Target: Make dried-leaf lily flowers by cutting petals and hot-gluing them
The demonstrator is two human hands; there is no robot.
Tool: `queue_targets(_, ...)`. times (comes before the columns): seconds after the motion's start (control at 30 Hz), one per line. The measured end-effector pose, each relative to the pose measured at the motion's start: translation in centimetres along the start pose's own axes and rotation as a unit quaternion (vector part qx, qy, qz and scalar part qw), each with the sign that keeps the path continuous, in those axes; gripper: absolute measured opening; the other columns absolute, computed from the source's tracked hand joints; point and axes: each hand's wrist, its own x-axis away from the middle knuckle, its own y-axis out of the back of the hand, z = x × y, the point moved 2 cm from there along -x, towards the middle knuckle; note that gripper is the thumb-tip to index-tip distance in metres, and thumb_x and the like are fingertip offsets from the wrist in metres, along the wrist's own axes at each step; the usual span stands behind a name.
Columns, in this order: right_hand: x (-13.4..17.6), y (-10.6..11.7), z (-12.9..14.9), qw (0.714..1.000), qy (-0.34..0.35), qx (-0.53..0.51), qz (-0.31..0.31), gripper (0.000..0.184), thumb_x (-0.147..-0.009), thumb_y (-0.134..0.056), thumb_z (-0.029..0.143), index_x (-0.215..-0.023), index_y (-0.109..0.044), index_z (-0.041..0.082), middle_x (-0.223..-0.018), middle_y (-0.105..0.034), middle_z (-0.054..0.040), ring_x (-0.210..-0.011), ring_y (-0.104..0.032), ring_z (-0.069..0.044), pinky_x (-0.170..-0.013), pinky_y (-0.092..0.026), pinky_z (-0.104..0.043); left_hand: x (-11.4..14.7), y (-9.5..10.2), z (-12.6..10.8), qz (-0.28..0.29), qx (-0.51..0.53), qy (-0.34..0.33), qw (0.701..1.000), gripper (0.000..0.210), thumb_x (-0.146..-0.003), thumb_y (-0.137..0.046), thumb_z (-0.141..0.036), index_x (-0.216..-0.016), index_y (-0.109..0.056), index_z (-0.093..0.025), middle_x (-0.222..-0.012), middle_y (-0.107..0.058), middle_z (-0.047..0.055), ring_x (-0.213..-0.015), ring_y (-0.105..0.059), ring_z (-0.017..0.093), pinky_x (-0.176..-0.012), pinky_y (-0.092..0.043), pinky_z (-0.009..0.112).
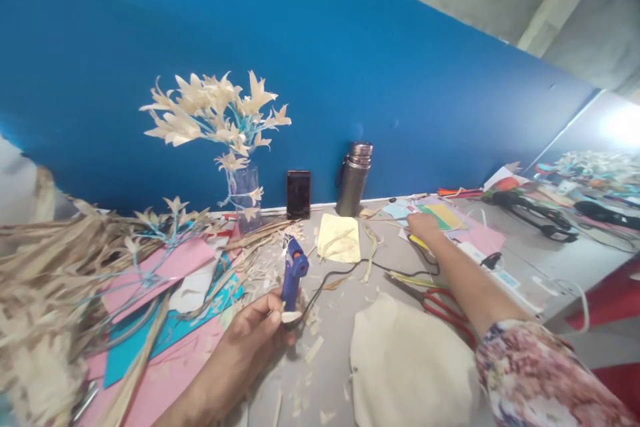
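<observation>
clear vase (pixel 247 181) holds pale flowers (pixel 213 97) — left hand (pixel 256 321) pinches white piece (pixel 291 316)

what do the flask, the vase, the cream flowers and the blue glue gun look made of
Flask: probably metal, shiny cap, duller grey body. Vase: see-through, so clear glass or plastic; can't tell which. Cream flowers: perhaps dried husk, matte with thin pointed petals. Blue glue gun: likely hard plastic, evenly coloured.

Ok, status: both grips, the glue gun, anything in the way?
Left grip pinching a pale piece. Right grip at the papers, hold unclear. Glue gun roughly upright at left grip. Cord and scissors lie near right forearm.
</observation>
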Motion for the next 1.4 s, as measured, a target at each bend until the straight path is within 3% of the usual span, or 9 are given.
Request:
queue_targets(0.3,-0.3,-0.4,-1.7,0.999,-0.003,-0.042,-0.012,0.019,-0.092,-0.064,0.025,-0.104,-0.068,0.011,-0.11,-0.067,-0.0154,-0.1,-0.065,-0.024,-0.087,-0.051,-0.038,0.1,-0.1,0.1,0.021,0.012,-0.003,1.0,0.029,-0.075,-0.081,-0.037,-0.073,-0.06,-0.017,-0.093,-0.063,0.006,-0.077,-0.059,0.016,-0.069,-0.047,0.028)
queue_targets(0.4,1.3,0.5,-2.2,0.994,0.02,-0.083,-0.074,0.013,-0.09,-0.059,0.013,-0.086,-0.071,0.013,-0.101,-0.071,-0.0189,-0.102,-0.065,-0.027,-0.083,-0.043,-0.034,0.2,-0.4,0.0,0.016,0.019,-0.013,1.0,0.032,-0.072,-0.082,-0.04,-0.071,-0.059,-0.017,-0.086,-0.063,0.004,-0.067,-0.058,0.014,-0.063,-0.046,0.027)
queue_targets(0.57,3.5,4.6,-2.9,0.946,0.031,-0.183,-0.266,0.031,-0.101,-0.034,0.026,-0.117,-0.058,0.014,-0.117,-0.065,-0.0278,-0.108,-0.062,-0.028,-0.079,-0.041,-0.037,0.2,-0.6,0.1,0.016,0.027,-0.025,0.999,0.034,-0.069,-0.084,-0.041,-0.071,-0.061,-0.015,-0.089,-0.066,0.007,-0.068,-0.061,0.014,-0.066,-0.047,0.028)
queue_targets(0.63,4.6,6.9,-1.7,0.9,0.034,-0.264,-0.344,0.032,-0.101,-0.031,0.026,-0.127,-0.046,0.018,-0.117,-0.067,-0.0249,-0.099,-0.066,-0.026,-0.073,-0.043,-0.036,0.2,-0.6,0.3,0.023,0.033,-0.03,0.999,0.034,-0.069,-0.085,-0.04,-0.07,-0.061,-0.015,-0.089,-0.066,0.007,-0.069,-0.062,0.015,-0.067,-0.047,0.028)
queue_targets(0.73,7.6,9.8,2.0,0.677,0.063,-0.616,-0.397,0.035,-0.083,-0.06,0.021,-0.116,-0.05,0.025,-0.084,-0.071,-0.0089,-0.061,-0.06,-0.019,-0.057,-0.042,-0.033,0.1,-0.6,0.4,0.029,0.039,-0.03,0.998,0.034,-0.069,-0.084,-0.04,-0.07,-0.06,-0.016,-0.086,-0.066,0.007,-0.071,-0.062,0.016,-0.067,-0.048,0.029)
queue_targets(0.83,11.9,11.2,8.2,0.558,0.147,-0.791,-0.201,0.021,-0.073,-0.064,0.022,-0.093,-0.058,0.025,-0.07,-0.06,0.0014,-0.05,-0.044,-0.011,-0.044,-0.031,-0.024,0.1,-0.5,0.2,0.02,0.05,-0.03,0.998,0.033,-0.07,-0.084,-0.039,-0.07,-0.06,-0.016,-0.083,-0.065,0.006,-0.073,-0.062,0.016,-0.068,-0.05,0.029)
queue_targets(1.0,19.2,9.4,16.0,0.45,0.306,-0.839,0.002,0.029,-0.071,-0.066,0.023,-0.099,-0.064,0.028,-0.087,-0.06,-0.0009,-0.063,-0.049,-0.012,-0.047,-0.037,-0.023,0.1,0.0,-0.4,-0.038,0.094,-0.048,0.994,0.031,-0.068,-0.086,-0.031,-0.069,-0.059,-0.016,-0.077,-0.061,0.003,-0.083,-0.064,0.019,-0.068,-0.051,0.027)
queue_targets(1.17,19.8,5.7,18.0,0.433,0.293,-0.852,0.006,0.018,-0.08,-0.074,0.04,-0.09,-0.067,0.026,-0.071,-0.053,0.0011,-0.061,-0.046,-0.012,-0.05,-0.038,-0.023,-0.3,0.6,-0.1,-0.067,0.116,-0.066,0.989,0.031,-0.068,-0.086,-0.031,-0.07,-0.059,-0.016,-0.077,-0.056,0.002,-0.089,-0.063,0.021,-0.065,-0.052,0.027)
queue_targets(1.4,19.3,4.8,17.1,0.472,0.317,-0.81,-0.145,0.027,-0.096,-0.057,0.044,-0.086,-0.071,0.022,-0.066,-0.056,-0.0005,-0.054,-0.046,-0.011,-0.049,-0.035,-0.026,-0.3,0.8,0.1,-0.083,0.122,-0.059,0.987,0.031,-0.071,-0.084,-0.032,-0.069,-0.058,-0.015,-0.079,-0.053,0.002,-0.089,-0.062,0.019,-0.064,-0.051,0.025)
